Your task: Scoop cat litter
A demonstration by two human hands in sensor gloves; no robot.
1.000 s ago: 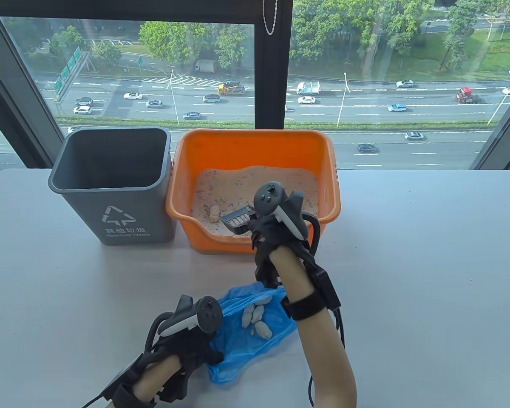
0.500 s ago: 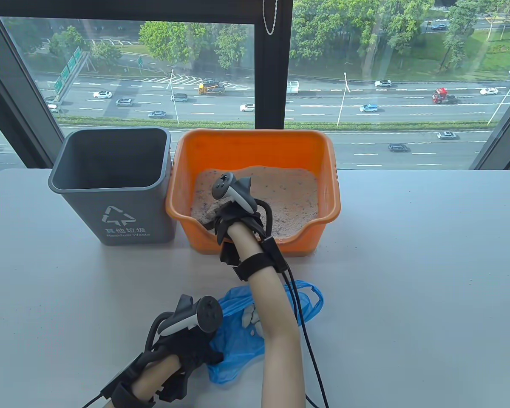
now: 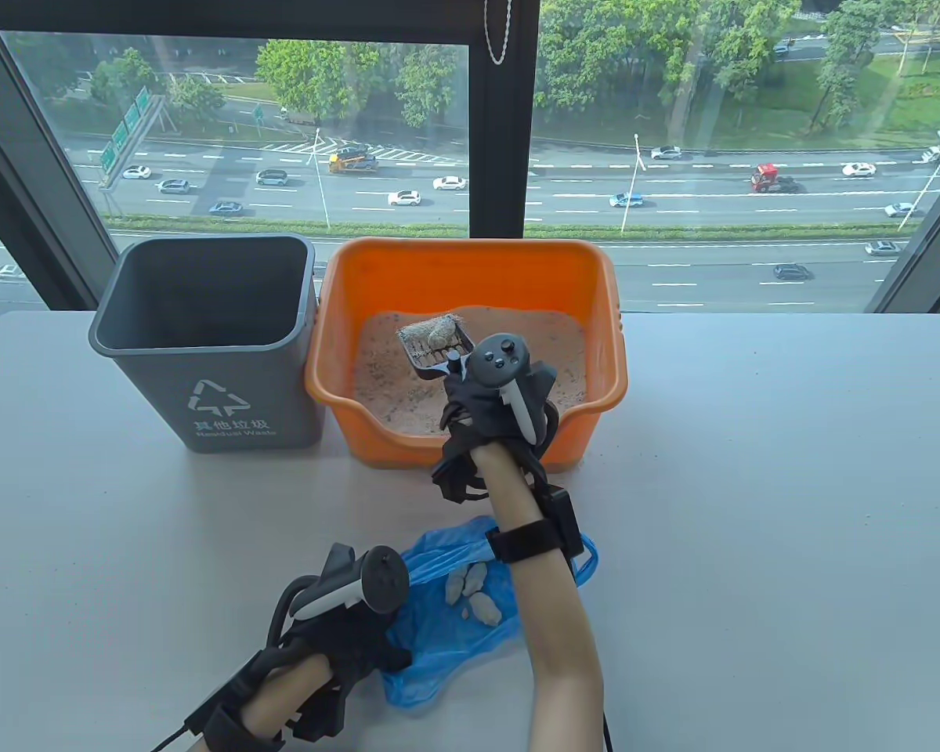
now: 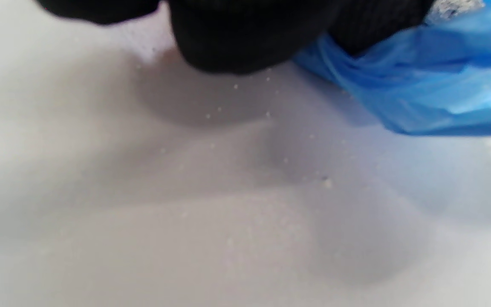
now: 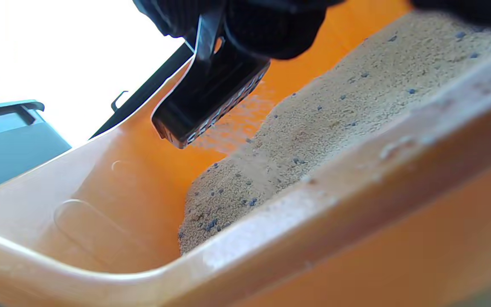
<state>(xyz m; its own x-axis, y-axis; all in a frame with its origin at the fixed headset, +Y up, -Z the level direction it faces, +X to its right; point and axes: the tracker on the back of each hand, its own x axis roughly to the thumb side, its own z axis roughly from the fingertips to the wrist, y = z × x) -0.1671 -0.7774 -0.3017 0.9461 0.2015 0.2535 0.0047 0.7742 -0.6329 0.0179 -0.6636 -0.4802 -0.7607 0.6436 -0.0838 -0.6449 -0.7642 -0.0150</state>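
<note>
An orange litter box holds sandy litter. My right hand grips the handle of a black slotted scoop, raised above the litter with a pale clump and loose litter in it. In the right wrist view the scoop hangs over the litter with grains sifting out of its slots. My left hand pinches the edge of a blue plastic bag on the table; several pale clumps lie in it. In the left wrist view the bag is bunched under the gloved fingers.
A grey waste bin stands left of the litter box, touching or nearly touching it. Behind both is a window with a dark frame. The grey table extends to the right and left front. Loose grains lie on the table.
My right hand dug the scoop into the litter at the box's front left, then lifted it up and back with a clump in it. The left hand stayed on the bag.
</note>
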